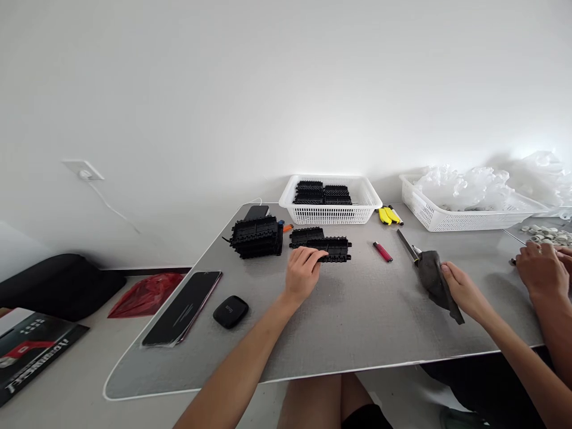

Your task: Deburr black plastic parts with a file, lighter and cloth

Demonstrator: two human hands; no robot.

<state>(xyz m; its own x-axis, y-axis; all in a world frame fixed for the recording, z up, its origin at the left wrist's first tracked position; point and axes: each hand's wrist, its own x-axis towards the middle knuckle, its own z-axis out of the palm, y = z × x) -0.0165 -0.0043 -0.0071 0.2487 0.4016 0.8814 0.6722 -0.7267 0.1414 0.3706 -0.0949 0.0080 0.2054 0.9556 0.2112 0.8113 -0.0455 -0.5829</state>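
Before the basket (333, 214), left hand (301, 275) pinches black strip (338, 250); right hand (459, 287) clutches cloth (432, 279), whose tug could drag the metal bar (406, 245).

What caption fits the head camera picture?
Left hand on a ridged black part, right hand holding a dark cloth.

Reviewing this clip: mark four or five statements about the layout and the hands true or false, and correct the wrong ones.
1. The left hand is on a black ribbed part. True.
2. The right hand grips the red lighter. False: it holds a dark grey cloth; the lighter lies on the table.
3. The left white basket holds black parts. True.
4. The phone lies right of the small black case. False: it lies left.
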